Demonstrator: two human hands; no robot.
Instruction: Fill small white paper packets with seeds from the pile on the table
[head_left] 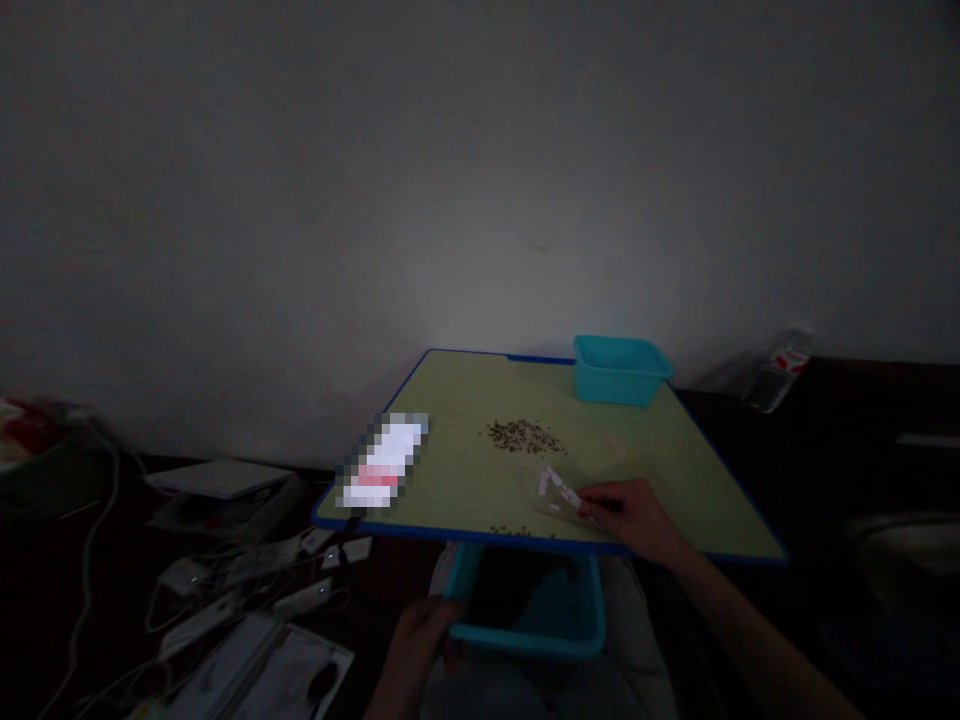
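Note:
My left hand (421, 630) grips the left rim of a blue plastic basin (525, 640) below the table's front edge, over my lap. Dark material covers part of the basin's inside. Over the front of the tabletop, my right hand (626, 510) is closed on a clear plastic bag (559, 490) with white and reddish print. A loose pile of small dark brown grains (523, 436) lies beyond the bag. A few more grains (514, 529) are scattered along the near edge, just above the basin.
A lit phone (384, 465), blurred out, lies at the left of the blue-edged table (457, 390). Another blue basin (622, 370) stands at the back right. Power strips and cables (255, 575) clutter the floor at left. A pale wall rises behind.

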